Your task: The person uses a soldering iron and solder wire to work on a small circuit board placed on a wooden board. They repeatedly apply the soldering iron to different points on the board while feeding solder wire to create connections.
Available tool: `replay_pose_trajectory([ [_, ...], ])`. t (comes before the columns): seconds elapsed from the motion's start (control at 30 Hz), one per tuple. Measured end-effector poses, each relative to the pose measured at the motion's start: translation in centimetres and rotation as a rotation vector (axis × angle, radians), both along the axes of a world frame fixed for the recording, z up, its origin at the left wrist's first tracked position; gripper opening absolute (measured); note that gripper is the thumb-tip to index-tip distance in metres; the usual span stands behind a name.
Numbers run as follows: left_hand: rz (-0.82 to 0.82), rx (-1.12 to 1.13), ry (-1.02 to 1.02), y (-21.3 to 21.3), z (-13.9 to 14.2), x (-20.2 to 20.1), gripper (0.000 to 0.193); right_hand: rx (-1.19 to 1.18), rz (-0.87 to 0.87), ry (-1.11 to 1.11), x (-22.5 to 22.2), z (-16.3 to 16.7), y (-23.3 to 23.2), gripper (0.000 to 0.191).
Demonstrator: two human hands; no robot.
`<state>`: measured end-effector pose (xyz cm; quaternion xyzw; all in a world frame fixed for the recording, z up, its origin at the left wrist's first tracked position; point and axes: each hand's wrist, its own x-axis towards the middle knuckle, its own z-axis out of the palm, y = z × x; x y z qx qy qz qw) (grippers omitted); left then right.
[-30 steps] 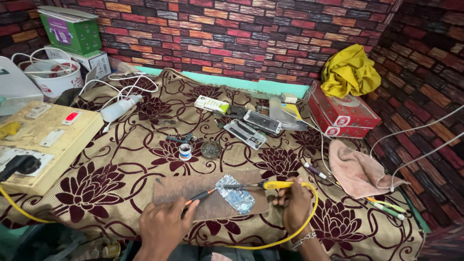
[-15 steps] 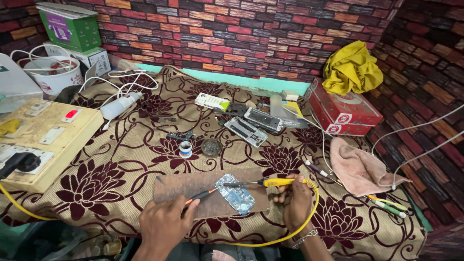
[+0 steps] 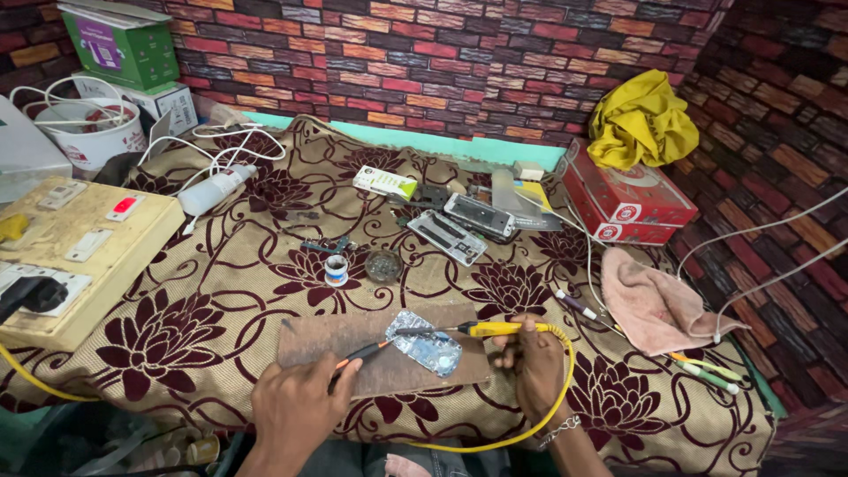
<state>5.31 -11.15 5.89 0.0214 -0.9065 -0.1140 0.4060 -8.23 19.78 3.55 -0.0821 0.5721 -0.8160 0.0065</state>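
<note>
Right hand [image 3: 534, 364] grips a yellow-handled soldering iron [image 3: 473, 329], left hand [image 3: 296, 408] clasps an orange-tipped tool [image 3: 364, 352], both tips on the silvery foil-wrapped part [image 3: 427, 346] lying on the brown board [image 3: 344, 336], work seemingly midway.

Foil-wrapped piece on brown board, two tools on it

Silvery crinkled foil piece [image 3: 427, 341] lies flat on brown board [image 3: 380, 346], between both grips. Yellow-handled soldering iron [image 3: 481, 329] in right grip [image 3: 530, 367], tip on foil's top edge, yellow cord looping below. Orange-black tool [image 3: 362, 353] in left grip [image 3: 296, 408], tip at foil's left edge.
</note>
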Motion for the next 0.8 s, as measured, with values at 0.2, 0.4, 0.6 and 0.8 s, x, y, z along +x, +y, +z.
replay_pose_trajectory([
  [0.2,0.01,-0.007,-0.012,0.0,0.0,0.1,0.031,0.075,-0.001,-0.046,0.5,0.3,-0.2,0.036],
  [0.4,0.014,-0.007,-0.032,0.0,-0.1,0.1,0.033,0.163,-0.019,-0.091,0.5,-0.3,-0.3,0.03],
  [0.6,0.019,0.003,-0.049,0.0,-0.1,0.0,0.032,0.204,0.03,-0.05,0.5,-0.5,-0.4,0.028],
  [0.8,0.0,0.006,-0.02,0.0,-0.3,0.0,0.029,0.219,0.056,-0.038,0.4,-0.8,-0.3,0.027],
])
